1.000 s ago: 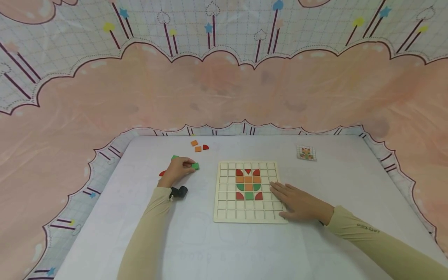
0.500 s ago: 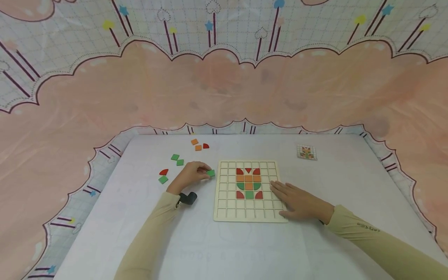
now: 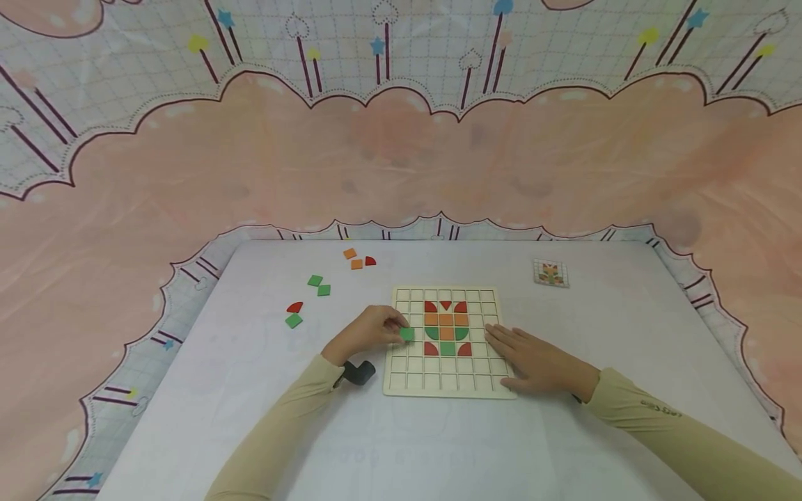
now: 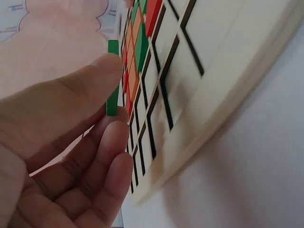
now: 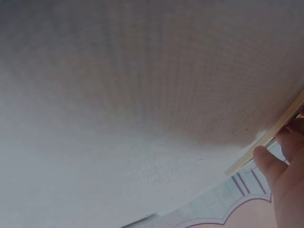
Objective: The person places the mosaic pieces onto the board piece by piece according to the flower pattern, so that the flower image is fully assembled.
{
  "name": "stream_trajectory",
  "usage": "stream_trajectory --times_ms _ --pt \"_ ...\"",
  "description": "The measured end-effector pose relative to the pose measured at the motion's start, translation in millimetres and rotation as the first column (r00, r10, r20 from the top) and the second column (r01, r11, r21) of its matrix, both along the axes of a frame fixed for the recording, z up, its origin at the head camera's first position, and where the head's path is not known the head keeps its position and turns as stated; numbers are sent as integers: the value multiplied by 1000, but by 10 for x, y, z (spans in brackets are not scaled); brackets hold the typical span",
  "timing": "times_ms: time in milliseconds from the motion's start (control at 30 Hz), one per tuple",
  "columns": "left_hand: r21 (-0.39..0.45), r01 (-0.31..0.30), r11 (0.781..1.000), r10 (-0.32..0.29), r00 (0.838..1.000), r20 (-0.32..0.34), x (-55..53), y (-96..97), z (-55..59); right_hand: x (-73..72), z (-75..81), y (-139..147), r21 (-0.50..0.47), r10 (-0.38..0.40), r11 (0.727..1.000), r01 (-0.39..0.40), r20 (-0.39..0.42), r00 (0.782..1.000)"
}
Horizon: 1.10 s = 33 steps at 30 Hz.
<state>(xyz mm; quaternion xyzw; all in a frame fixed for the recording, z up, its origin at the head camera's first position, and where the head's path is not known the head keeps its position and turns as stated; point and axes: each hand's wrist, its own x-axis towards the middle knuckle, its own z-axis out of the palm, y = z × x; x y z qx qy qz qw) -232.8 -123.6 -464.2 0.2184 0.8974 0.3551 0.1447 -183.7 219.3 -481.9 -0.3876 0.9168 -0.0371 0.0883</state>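
My left hand (image 3: 368,328) pinches a green square tile (image 3: 406,335) between thumb and fingers, over the left side of a wooden grid board (image 3: 449,387). In the left wrist view the tile (image 4: 113,78) appears edge-on, held off the board's surface (image 4: 228,61). Red, orange and green pieces fill several cells in the board's middle, with a green square (image 3: 447,348) at the bottom between two red quarter-rounds. My right hand (image 3: 539,358) rests with straight fingers on the board's right edge. The right wrist view catches only part of that hand (image 5: 287,166) at the board's edge.
Left of the board lie loose green squares (image 3: 324,290), a red quarter-round (image 3: 295,307) and another green square (image 3: 294,321). Farther back are orange squares (image 3: 356,264) and a red quarter-round (image 3: 370,261). A small pattern card (image 3: 551,273) lies at the back right on the white table (image 3: 438,452).
My left hand has carried the green square tile rightward and nearer, from among the loose pieces to over the board's left side. The right hand stays at the board's right edge.
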Motion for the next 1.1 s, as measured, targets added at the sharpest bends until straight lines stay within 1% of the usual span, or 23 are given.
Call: stream_trajectory --times_ms 100,267,333,467,600,967,1100 --pt "-13 24 1000 -24 1000 16 29 74 -7 -2 -3 -1 -3 0 1000 0 1 1000" --pt "-75 74 994 -74 997 -2 61 149 -32 -2 -11 -1 -2 4 1000 -4 -9 1000" --pt "-95 81 992 -82 997 -2 66 168 -47 -4 -16 2 2 2 1000 -2 -11 1000" --pt "-113 85 990 -86 996 -5 69 186 -79 -1 -18 7 5 0 1000 0 -10 1000" --pt "-105 90 990 -92 996 -17 70 191 -98 -3 -14 11 2 3 1000 -3 -12 1000" --pt "-146 108 983 -116 992 -48 76 179 -98 -11 -6 5 -1 15 1000 -15 -6 1000" --pt "-142 121 982 -129 990 -51 65 162 -96 -6 3 9 -2 18 1000 -18 -12 1000"
